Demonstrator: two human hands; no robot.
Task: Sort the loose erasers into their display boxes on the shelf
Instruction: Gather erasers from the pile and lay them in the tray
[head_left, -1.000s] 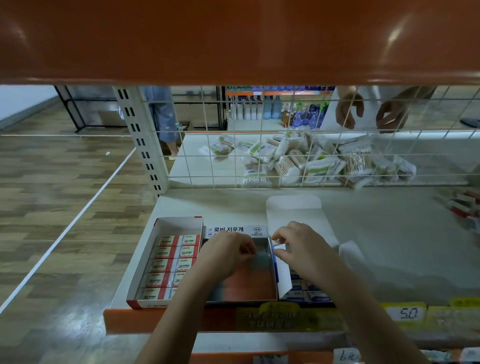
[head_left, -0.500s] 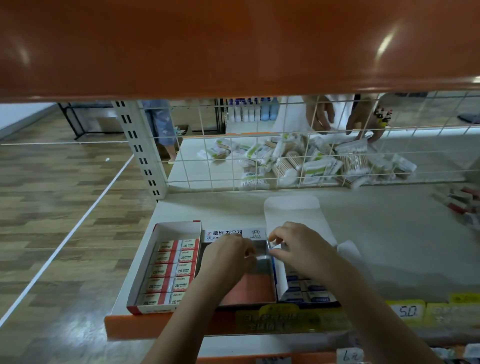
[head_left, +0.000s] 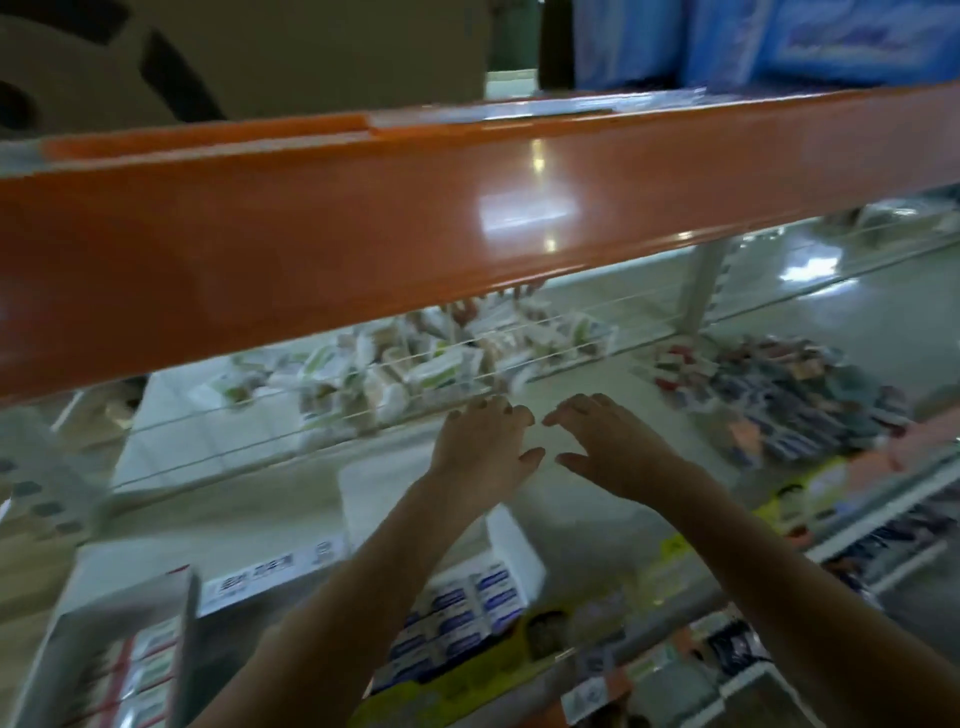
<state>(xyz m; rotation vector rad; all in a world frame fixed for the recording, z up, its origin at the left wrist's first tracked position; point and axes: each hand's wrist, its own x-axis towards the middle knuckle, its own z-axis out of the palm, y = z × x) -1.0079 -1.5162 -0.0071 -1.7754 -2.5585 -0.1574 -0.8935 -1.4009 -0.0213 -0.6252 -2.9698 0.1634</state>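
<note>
Both hands are reaching empty, left hand (head_left: 483, 447) and right hand (head_left: 618, 447) spread | loose erasers (head_left: 789, 400) are lying piled far right on shelf (head_left: 291, 514) | probably light, firm: pinch by long sides.

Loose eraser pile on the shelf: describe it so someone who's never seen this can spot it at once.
Start at the orange shelf beam across the top, then drop to the pale shelf beneath it. The loose eraser pile is the dark, jumbled heap at the right, beyond the right hand. Unlike the pale packets behind the wire grille, it is blue, red and unboxed.
</note>
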